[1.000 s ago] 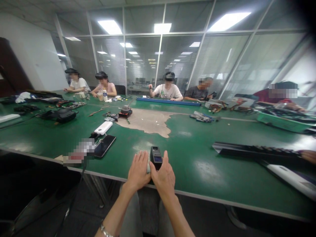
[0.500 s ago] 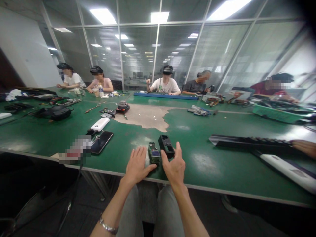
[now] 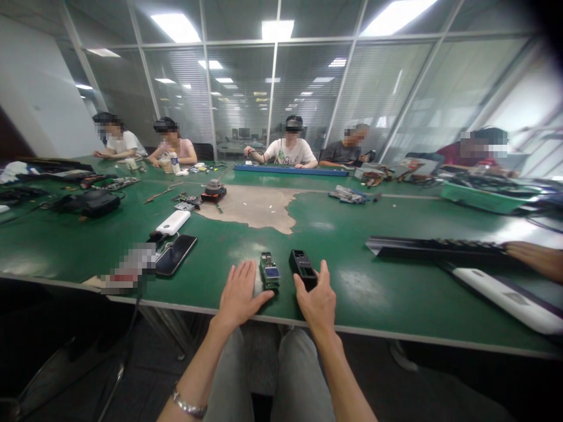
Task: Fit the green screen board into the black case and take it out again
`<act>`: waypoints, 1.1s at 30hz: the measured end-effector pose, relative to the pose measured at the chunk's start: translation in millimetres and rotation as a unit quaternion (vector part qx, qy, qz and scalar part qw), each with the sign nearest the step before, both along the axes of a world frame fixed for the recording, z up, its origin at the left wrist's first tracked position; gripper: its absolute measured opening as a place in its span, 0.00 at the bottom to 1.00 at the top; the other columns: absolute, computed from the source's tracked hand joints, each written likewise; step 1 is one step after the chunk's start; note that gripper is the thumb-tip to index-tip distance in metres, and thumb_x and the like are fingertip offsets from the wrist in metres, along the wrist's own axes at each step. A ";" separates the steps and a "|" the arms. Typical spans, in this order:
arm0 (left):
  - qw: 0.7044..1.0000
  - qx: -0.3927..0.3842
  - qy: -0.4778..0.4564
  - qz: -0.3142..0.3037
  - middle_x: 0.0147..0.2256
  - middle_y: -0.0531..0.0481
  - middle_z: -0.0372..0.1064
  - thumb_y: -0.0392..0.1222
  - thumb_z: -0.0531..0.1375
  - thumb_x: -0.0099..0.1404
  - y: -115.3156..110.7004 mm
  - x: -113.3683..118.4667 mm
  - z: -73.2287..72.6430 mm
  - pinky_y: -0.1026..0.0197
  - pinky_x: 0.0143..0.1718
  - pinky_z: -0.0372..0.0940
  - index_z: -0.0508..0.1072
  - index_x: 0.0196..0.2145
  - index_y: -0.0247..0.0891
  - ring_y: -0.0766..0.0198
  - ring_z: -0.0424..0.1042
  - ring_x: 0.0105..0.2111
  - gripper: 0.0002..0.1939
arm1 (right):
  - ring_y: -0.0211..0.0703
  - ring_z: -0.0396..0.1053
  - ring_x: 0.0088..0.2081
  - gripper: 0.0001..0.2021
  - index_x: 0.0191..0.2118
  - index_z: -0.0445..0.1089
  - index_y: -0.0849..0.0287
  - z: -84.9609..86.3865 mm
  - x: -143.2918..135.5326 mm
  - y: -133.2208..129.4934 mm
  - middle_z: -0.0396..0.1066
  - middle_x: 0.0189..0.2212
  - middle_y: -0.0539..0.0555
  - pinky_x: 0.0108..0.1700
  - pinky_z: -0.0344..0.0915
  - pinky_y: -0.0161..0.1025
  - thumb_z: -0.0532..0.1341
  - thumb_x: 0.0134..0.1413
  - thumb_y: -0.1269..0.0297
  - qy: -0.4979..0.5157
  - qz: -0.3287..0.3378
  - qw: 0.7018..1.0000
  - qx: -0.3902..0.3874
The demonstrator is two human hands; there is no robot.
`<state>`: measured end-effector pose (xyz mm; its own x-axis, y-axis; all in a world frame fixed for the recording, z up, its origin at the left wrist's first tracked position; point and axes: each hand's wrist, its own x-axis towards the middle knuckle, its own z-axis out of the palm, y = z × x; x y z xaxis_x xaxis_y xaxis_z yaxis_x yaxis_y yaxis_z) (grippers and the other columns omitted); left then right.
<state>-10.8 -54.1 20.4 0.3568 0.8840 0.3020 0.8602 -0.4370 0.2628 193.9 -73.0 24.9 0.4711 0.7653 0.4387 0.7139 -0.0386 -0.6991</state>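
A green circuit board with a small screen (image 3: 270, 272) lies near the table's front edge. Just left of it my left hand (image 3: 240, 293) rests flat on the table, fingers stretched out, its thumb pointing to the board's near end. A black plastic case (image 3: 302, 268) with openings in its face sits right of the board, with a gap between them. My right hand (image 3: 317, 299) holds the near end of this case, thumb on its left side and fingers along its right. The index finger sticks up, and part of the case's near end is hidden.
To the left lie a black phone (image 3: 176, 255) and a white power bank (image 3: 173, 223). A black metal rail (image 3: 422, 249) and a white device (image 3: 505, 296) lie right, beside another person's hand (image 3: 536, 258). Several people sit across the green table (image 3: 343, 234).
The black case has shifted right and slightly nearer with my right hand, widening the gap to the circuit board. My left hand stays flat beside the board. The camera view has turned slightly.
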 end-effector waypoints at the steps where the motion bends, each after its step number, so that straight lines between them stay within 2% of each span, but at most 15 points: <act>1: 1.000 0.002 0.000 0.000 0.66 0.35 0.48 0.69 0.47 0.65 0.0 0.0 -0.3 0.42 0.66 0.42 0.48 0.67 0.30 0.48 0.47 0.66 0.46 | 0.58 0.69 0.51 0.42 0.67 0.45 0.68 -1.1 0.0 0.2 0.69 0.52 0.67 0.52 0.63 0.50 0.58 0.53 0.50 -0.003 0.001 1.000 -0.003; 9: 1.000 0.011 -0.002 -0.001 0.66 0.35 0.49 0.69 0.47 0.65 0.3 -0.5 0.0 0.42 0.66 0.43 0.48 0.66 0.31 0.47 0.47 0.66 0.45 | 0.59 0.65 0.53 0.45 0.68 0.42 0.68 -8.1 -1.6 1.7 0.66 0.55 0.66 0.52 0.63 0.49 0.59 0.52 0.49 -0.044 -0.001 0.999 -0.005; 15: 1.000 0.013 -0.005 -0.002 0.66 0.35 0.49 0.69 0.48 0.65 0.5 -0.3 -1.0 0.42 0.66 0.43 0.49 0.66 0.31 0.47 0.47 0.66 0.46 | 0.61 0.62 0.56 0.45 0.68 0.44 0.67 -12.0 0.8 3.4 0.63 0.58 0.68 0.54 0.61 0.51 0.59 0.51 0.45 -0.050 -0.012 0.999 0.012; 28: 1.000 0.011 -0.011 -0.006 0.66 0.36 0.48 0.68 0.49 0.65 -0.2 -1.5 -1.1 0.42 0.66 0.42 0.46 0.67 0.33 0.48 0.46 0.67 0.45 | 0.59 0.65 0.52 0.41 0.67 0.46 0.69 -11.3 1.0 2.2 0.68 0.53 0.66 0.52 0.62 0.50 0.57 0.54 0.49 -0.056 0.002 0.998 -0.003; 33: 1.000 0.007 -0.012 -0.009 0.66 0.36 0.48 0.68 0.49 0.65 -0.3 -1.8 -0.8 0.42 0.66 0.42 0.47 0.67 0.32 0.47 0.47 0.66 0.45 | 0.58 0.68 0.50 0.41 0.67 0.48 0.67 -0.9 -3.1 -1.5 0.70 0.51 0.65 0.51 0.63 0.51 0.58 0.54 0.48 -0.017 0.006 1.000 -0.001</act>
<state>-12.6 -54.5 19.5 0.3650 0.8731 0.3232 0.8462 -0.4559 0.2759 190.8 -74.5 23.9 0.4466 0.7715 0.4530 0.7371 -0.0303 -0.6751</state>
